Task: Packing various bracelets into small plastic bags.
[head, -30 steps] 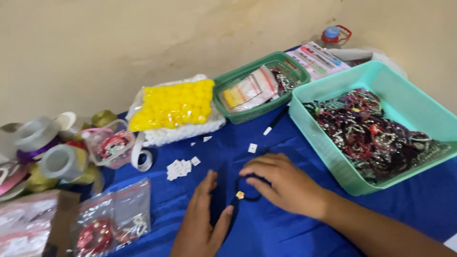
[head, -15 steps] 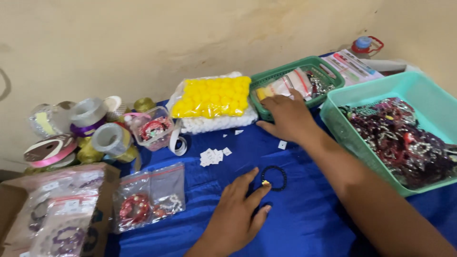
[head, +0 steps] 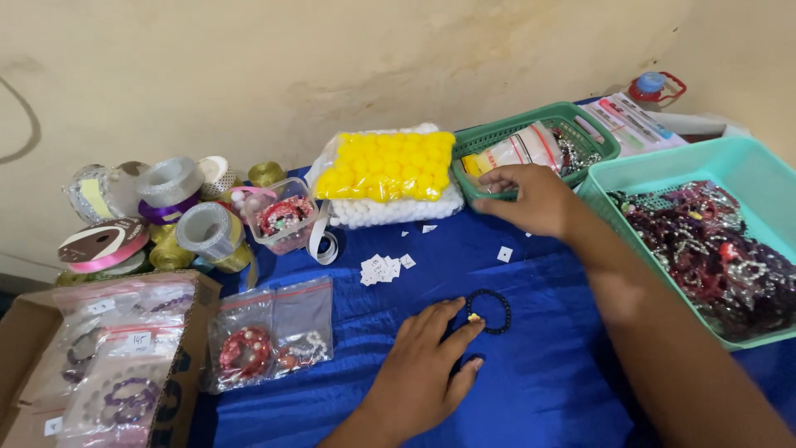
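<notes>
My left hand [head: 419,373] lies flat on the blue cloth [head: 547,390], fingers spread, fingertips touching the black bracelet [head: 487,311] mid-cloth. My right hand [head: 531,199] reaches to the green basket [head: 593,137] at the back edge, fingers loosely open over its rim, holding nothing.

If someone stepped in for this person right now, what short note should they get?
Left hand: open, flat on the blue cloth, fingertips touching the black bead bracelet.
Right hand: at the front rim of the green basket, reaching toward the small packets; nothing visibly gripped.
Done: bracelet laid flat on the cloth.
Left: nothing taken from the basket yet; small white tags lie loose nearby.
</notes>
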